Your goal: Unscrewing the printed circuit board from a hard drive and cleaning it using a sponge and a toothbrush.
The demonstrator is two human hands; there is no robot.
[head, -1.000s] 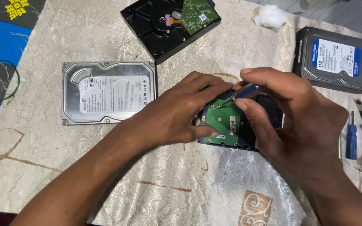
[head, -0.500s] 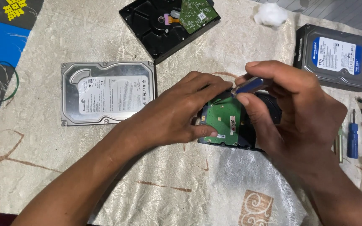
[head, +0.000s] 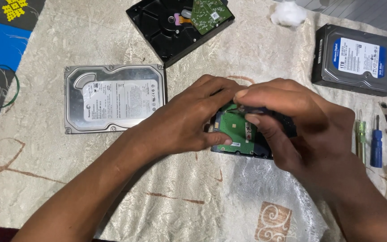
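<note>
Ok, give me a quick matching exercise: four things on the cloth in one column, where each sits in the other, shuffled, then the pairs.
Things:
1. silver hard drive
2. opened black drive
3. blue-labelled drive
4. cotton ball

Places:
A. far edge, right of centre
B. right side, above the screwdrivers
C. left of the left hand
D. top centre, green board resting on it

Pairs: 1-C, 2-D, 3-B, 4-A

Single head-worn view, looking steeply down, close over the cloth-covered table [head: 113, 188], no second view
</note>
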